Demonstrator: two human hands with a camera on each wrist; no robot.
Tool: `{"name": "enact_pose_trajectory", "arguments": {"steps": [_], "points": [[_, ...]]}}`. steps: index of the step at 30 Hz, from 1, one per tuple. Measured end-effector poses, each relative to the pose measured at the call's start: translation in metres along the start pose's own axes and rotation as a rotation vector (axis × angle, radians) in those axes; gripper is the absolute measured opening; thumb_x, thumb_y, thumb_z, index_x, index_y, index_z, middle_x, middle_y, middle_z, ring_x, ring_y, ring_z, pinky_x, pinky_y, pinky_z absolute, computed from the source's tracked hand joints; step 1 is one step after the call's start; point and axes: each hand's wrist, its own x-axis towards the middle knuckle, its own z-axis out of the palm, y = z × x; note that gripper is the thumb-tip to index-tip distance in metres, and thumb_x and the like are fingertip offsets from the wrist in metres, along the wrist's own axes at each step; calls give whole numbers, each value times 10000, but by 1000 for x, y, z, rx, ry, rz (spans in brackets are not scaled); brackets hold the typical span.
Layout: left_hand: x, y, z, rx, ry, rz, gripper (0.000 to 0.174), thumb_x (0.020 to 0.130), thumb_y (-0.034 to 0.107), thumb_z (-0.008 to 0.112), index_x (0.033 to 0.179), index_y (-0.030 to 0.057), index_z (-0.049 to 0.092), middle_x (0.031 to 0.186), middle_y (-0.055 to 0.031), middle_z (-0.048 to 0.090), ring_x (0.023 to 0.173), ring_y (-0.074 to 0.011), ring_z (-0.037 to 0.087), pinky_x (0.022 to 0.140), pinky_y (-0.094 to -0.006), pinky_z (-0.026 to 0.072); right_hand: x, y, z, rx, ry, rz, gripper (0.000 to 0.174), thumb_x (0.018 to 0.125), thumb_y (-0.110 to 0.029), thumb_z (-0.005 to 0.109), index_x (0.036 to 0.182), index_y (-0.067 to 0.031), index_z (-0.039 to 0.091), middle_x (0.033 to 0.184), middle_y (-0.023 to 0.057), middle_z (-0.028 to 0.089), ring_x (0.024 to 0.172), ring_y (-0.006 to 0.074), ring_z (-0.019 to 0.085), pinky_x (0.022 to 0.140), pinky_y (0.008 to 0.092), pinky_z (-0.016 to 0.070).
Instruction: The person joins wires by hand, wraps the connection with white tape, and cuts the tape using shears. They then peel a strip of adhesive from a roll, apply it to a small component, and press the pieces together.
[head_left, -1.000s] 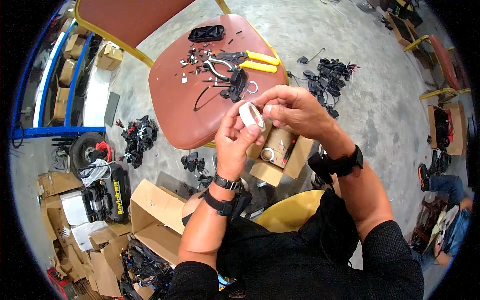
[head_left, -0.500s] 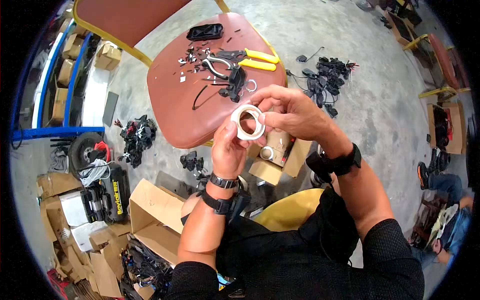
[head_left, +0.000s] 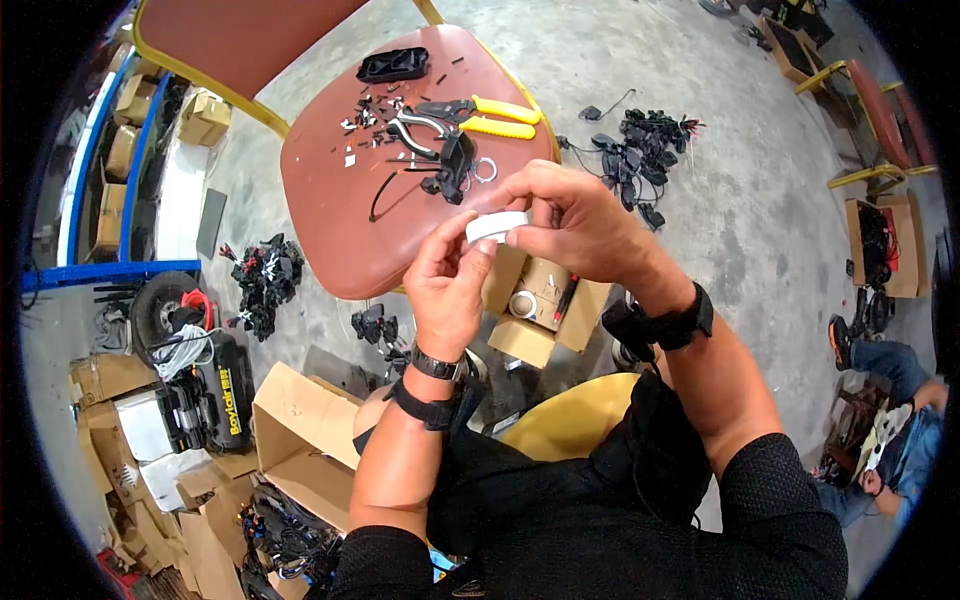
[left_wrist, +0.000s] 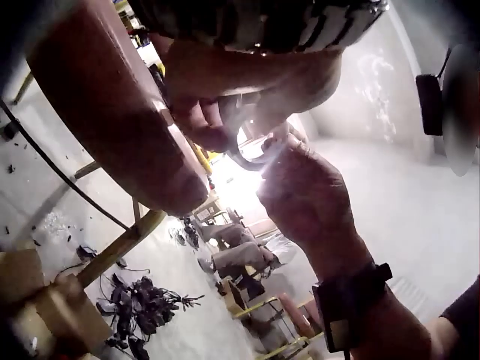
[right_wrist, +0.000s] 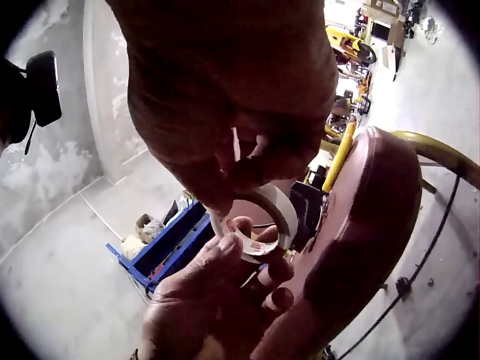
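Observation:
A narrow roll of white tape (head_left: 495, 227) is held up between both hands, just in front of the chair seat, its outer side facing the head camera. My left hand (head_left: 446, 292) grips its left side between thumb and fingers. On its right side my right hand (head_left: 585, 228) pinches the rim with the thumb and bent fingers. In the right wrist view the roll (right_wrist: 283, 217) shows its open centre, with left fingertips inside the ring. Beyond the hands, a black part with a cable (head_left: 452, 165) lies on the seat.
The red-brown chair seat (head_left: 330, 235) also bears yellow-handled pliers (head_left: 500, 118), grey-and-black pliers (head_left: 418, 135), a black tray (head_left: 393, 65) and small scraps. Below the hands stands an open carton (head_left: 525, 340) with another tape roll (head_left: 523, 304). Bundles of black cabled parts (head_left: 265, 285) lie on the floor.
The roll has turned in the hands: its open centre faced the head camera half a second ago, and now its side does. The right thumb and fingers have stayed at its right edge.

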Motion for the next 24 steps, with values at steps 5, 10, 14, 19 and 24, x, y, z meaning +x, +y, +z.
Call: {"name": "enact_pose_trajectory", "arguments": {"steps": [5, 10, 14, 19, 24], "points": [[1, 6, -2, -132, 11, -45, 307, 935, 74, 664, 1219, -22, 598, 1072, -84, 687, 905, -121, 642, 750, -268, 527, 0, -2, 1, 19, -6, -13, 308, 788, 18, 722, 1091, -23, 684, 689, -72, 524, 635, 27, 462, 633, 203, 419], [0, 8, 1, -153, 19, -30, 295, 944, 68, 645, 1216, -28, 585, 1065, -98, 683, 905, -136, 647, 742, -281, 546, -2, -9, 0, 65, -49, 91, 326, 800, 12, 717, 1123, -22, 683, 718, -74, 562, 623, 6, 454, 595, 186, 396], [3, 7, -1, -210, 30, -96, 287, 966, 81, 606, 1229, -25, 559, 1067, -126, 680, 888, -171, 666, 711, -297, 571, -2, -2, 2, 109, -54, 51, 342, 808, 8, 711, 1147, -23, 679, 719, -74, 577, 628, -5, 462, 576, 181, 384], [7, 6, -7, -431, 4, -224, 285, 982, 111, 594, 1232, -15, 545, 1029, -135, 689, 804, -194, 704, 654, -266, 580, -1, -3, -1, 60, -124, 80, 362, 814, 8, 702, 1171, -37, 674, 737, -68, 607, 621, -7, 468, 565, 190, 401], [7, 5, -8, -391, -64, -335, 286, 998, 146, 551, 1236, -12, 539, 1070, -141, 686, 766, -171, 687, 657, -277, 580, 0, -1, 5, 101, -117, 103, 320, 811, 1, 684, 1128, -44, 668, 822, 8, 691, 684, 27, 591, 617, 211, 487]]}}
